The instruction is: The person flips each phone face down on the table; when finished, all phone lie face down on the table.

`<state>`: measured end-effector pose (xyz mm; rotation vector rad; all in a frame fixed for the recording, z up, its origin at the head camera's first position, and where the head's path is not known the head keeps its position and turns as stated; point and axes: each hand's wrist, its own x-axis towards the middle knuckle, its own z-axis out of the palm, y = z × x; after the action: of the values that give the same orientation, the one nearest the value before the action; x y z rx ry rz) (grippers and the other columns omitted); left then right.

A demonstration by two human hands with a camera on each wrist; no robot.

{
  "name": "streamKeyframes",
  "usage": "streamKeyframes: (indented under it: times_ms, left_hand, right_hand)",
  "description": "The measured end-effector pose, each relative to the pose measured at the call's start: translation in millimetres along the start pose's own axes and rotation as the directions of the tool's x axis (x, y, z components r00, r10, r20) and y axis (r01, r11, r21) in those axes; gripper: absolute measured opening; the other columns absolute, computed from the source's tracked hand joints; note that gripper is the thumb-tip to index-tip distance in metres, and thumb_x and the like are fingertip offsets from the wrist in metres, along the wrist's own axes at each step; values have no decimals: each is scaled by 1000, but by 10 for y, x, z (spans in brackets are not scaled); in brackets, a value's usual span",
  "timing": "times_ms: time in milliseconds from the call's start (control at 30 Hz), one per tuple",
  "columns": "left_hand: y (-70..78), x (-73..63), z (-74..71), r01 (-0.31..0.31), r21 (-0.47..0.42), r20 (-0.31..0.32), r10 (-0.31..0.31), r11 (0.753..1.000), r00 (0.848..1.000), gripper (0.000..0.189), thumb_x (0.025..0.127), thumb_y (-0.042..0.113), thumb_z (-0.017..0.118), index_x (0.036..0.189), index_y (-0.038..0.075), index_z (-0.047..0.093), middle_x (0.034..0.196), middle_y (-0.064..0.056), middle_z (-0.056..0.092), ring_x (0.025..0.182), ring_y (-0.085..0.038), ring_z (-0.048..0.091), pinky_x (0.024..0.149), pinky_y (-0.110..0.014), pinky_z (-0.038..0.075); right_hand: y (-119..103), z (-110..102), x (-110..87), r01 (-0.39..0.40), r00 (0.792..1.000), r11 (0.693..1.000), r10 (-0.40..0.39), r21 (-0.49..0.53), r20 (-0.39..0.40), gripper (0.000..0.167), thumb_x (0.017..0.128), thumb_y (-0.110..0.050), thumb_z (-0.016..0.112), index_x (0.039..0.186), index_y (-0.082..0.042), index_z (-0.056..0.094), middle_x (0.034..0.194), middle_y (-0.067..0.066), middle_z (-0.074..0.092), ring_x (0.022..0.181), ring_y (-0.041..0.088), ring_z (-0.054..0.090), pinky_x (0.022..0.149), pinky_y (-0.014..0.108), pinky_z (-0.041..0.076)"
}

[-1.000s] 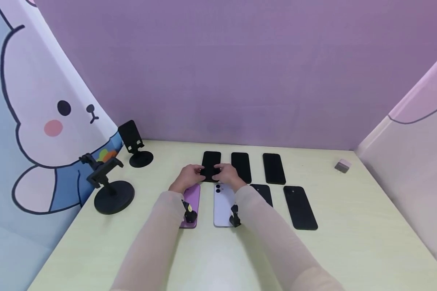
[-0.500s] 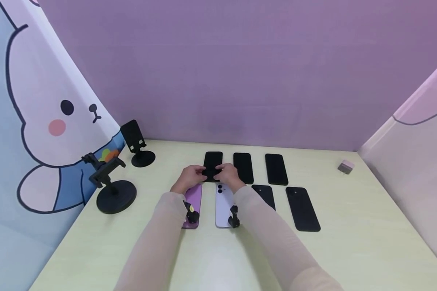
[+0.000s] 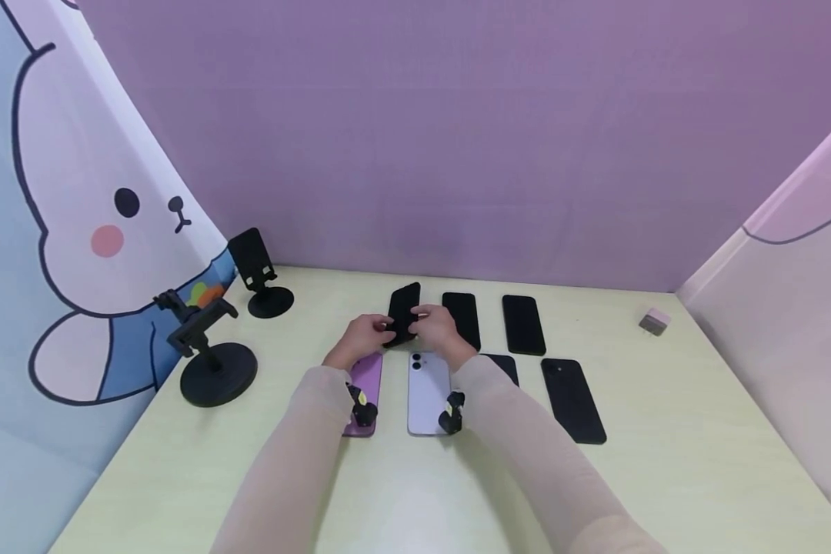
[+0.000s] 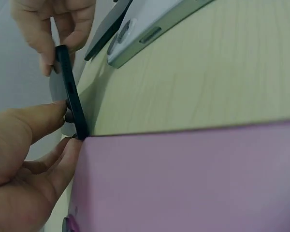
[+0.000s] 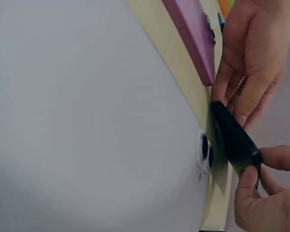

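Black phone (image 3: 403,309) sits tilted near the far edge of the worktop (image 3: 692,431), left hand (image 3: 360,338) and right hand (image 3: 438,331) pinching opposite sides; uneven grip could drop it against the purple phone (image 3: 368,377).

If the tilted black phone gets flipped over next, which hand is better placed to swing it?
Likely the right hand: it pinches the tilted black phone by its raised side, while the left hand holds the lower side, close to the table.
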<state>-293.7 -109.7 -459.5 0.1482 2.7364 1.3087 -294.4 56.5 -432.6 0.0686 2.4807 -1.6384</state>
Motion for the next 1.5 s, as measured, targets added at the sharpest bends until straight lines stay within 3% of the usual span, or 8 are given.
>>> streamKeyframes:
  times_ms: [300, 567, 667, 800, 967, 1267, 1367, 1500]
  left_hand:
    - [50, 18, 46, -45, -102, -1, 45, 994, 999, 35, 94, 12, 65, 127, 1, 63, 114, -18, 66, 98, -28, 64, 76, -32, 53]
    - [75, 11, 124, -45, -281, -44, 34, 959, 998, 36, 95, 5, 62, 130, 0, 61, 115, -22, 63, 89, -30, 69, 74, -32, 56]
    - [79, 8, 131, -35, -354, -47, 19, 934, 999, 36, 96, 4, 61, 131, 0, 60, 115, -23, 63, 89, -31, 69, 74, -34, 56]
    - [71, 15, 149, -17, -489, -41, -3, 872, 999, 36, 97, 6, 59, 133, -1, 58, 116, -26, 62, 92, -33, 68, 75, -36, 56]
    - [55, 39, 177, -5, -568, -53, -30, 823, 998, 36, 98, 10, 60, 133, 2, 59, 112, -24, 61, 90, -30, 68, 75, -35, 56]
    - [59, 46, 142, 16, -590, -61, -64, 807, 996, 41, 99, 16, 60, 138, 7, 54, 114, -23, 59, 92, -30, 67, 76, -35, 56]
    - [47, 51, 125, 2, -607, -69, -55, 794, 996, 44, 97, 11, 62, 140, 6, 52, 116, -24, 59, 95, -32, 67, 76, -34, 56]
    - [20, 56, 117, -24, -571, -84, -30, 820, 996, 46, 93, 0, 63, 138, 0, 52, 115, -28, 59, 96, -35, 65, 76, -33, 56]
  right_hand:
    - [-16, -5, -6, 42, 999, 980, -42, 195, -4, 38, 89, 6, 62, 127, 1, 62, 112, 17, 63, 96, 24, 64, 81, 31, 53]
    - [-49, -22, -88, 38, 997, 933, -58, 358, 47, 36, 94, 8, 55, 131, 9, 54, 122, 27, 58, 110, 35, 60, 90, 36, 51]
    - [-1, 14, -49, 43, 998, 916, -61, 400, 32, 34, 95, 9, 53, 128, 9, 57, 119, 25, 60, 104, 30, 61, 87, 34, 52]
    - [-2, 35, -48, 47, 998, 910, -59, 412, 17, 32, 94, 10, 52, 125, 9, 59, 115, 23, 62, 98, 25, 62, 83, 33, 54]
    - [2, 55, -50, 53, 998, 917, -66, 396, 19, 32, 93, 12, 52, 124, 10, 59, 114, 23, 63, 91, 21, 62, 83, 34, 54]
    - [42, 64, -52, 55, 995, 946, -78, 318, 60, 33, 95, 6, 55, 127, 6, 59, 116, 23, 63, 92, 25, 65, 81, 38, 55]
    - [57, 65, -48, 77, 993, 977, -93, 200, 74, 34, 95, -1, 60, 128, 4, 60, 117, 22, 63, 92, 25, 64, 77, 34, 55]
    - [79, 66, -51, 111, 992, 994, -110, -20, 64, 36, 94, -9, 64, 129, 0, 61, 116, 18, 63, 93, 24, 61, 74, 30, 52]
